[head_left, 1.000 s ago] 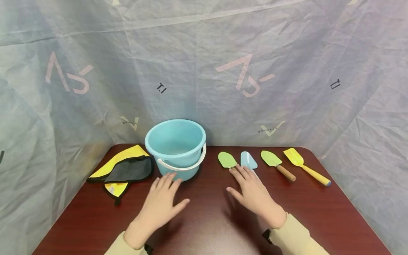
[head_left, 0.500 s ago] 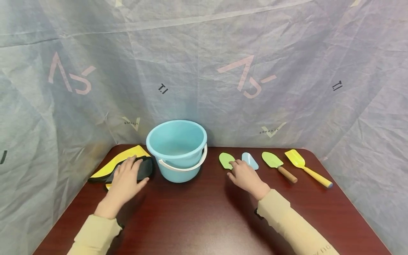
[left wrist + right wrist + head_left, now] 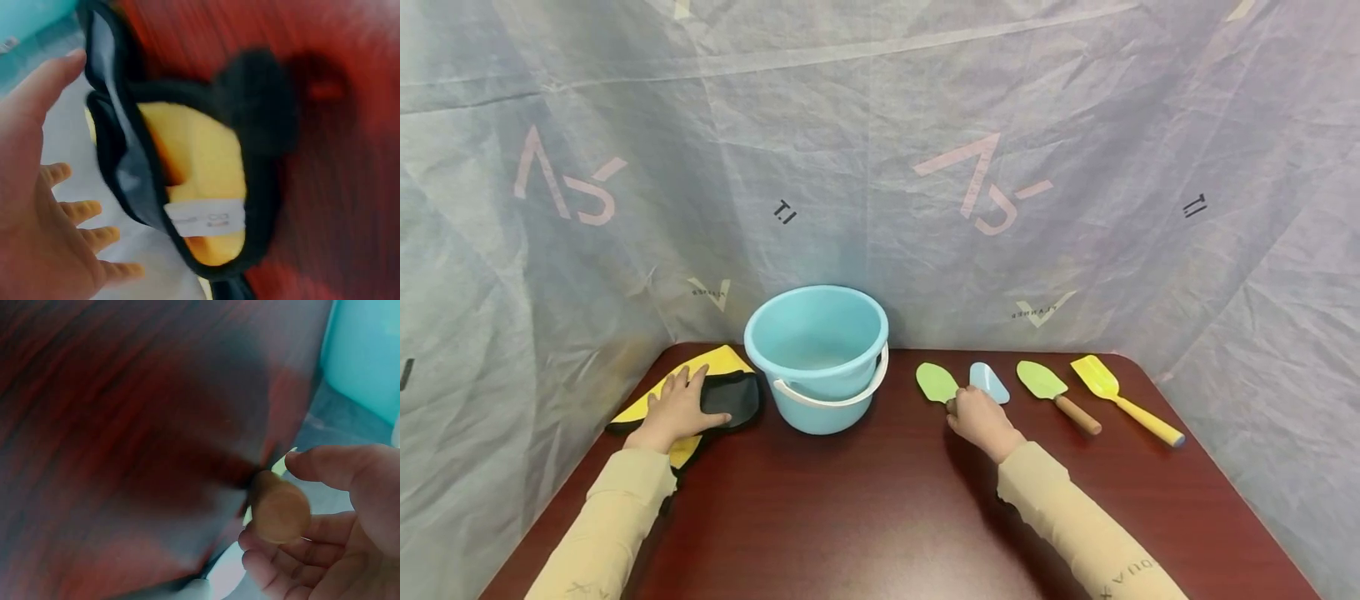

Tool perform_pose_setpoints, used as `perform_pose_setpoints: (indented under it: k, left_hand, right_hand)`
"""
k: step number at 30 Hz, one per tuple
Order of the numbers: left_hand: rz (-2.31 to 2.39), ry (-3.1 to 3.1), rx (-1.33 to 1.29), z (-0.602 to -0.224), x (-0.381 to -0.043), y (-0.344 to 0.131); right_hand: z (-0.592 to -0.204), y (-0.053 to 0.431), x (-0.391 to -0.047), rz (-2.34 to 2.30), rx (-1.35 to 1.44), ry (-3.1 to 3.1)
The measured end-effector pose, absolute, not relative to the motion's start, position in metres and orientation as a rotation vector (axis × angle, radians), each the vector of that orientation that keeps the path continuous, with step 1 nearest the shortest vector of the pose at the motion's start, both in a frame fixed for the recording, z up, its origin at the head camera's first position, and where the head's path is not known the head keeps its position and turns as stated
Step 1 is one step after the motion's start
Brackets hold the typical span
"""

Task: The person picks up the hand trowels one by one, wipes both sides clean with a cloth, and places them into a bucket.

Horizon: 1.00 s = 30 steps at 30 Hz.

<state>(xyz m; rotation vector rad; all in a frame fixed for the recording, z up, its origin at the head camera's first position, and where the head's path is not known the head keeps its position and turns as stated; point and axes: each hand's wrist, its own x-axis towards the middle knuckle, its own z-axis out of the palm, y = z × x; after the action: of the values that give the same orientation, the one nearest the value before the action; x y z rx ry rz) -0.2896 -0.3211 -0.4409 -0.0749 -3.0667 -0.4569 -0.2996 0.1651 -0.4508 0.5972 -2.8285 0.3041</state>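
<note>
My left hand (image 3: 676, 408) reaches over a yellow-and-black fabric item (image 3: 733, 398) at the table's left, thumb and fingers spread apart. In the left wrist view, the fabric item (image 3: 197, 144) shows black trim, a grey-black panel and a white label; the fingertips (image 3: 84, 211) point toward it, and contact cannot be told. My right hand (image 3: 983, 418) curls its fingers about the wooden handle of a green hand trowel (image 3: 936, 382). In the right wrist view, the handle's round end (image 3: 282, 514) lies between thumb and fingers of the right hand (image 3: 350, 531). The handle is mostly hidden from above.
A light-blue bucket (image 3: 820, 383) with a white handle stands between the hands, near the back. Right of the right hand lie a pale-blue scoop (image 3: 987, 382), another green trowel (image 3: 1041, 379) and a yellow shovel (image 3: 1097, 377). Grey cloth (image 3: 880, 167) hangs behind the table.
My left hand has moved left from in front of the bucket onto the fabric item. The right hand has closed its fingers around the left green trowel's handle.
</note>
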Motion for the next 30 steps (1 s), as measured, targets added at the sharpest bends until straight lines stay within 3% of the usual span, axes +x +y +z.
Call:
perform_pose_setpoints:
  k: [9, 30]
  left_hand:
    - [-0.643, -3.246, 0.17, -0.449, -0.3, -0.329]
    - [-0.48, -3.135, 0.269, -0.451, -0.317, -0.33]
  right_hand:
    - [-0.461, 0.166, -0.303, 0.196, 0.627, -2.852]
    - [-0.457, 0.165, -0.306, 0.248, 0.349, -3.004]
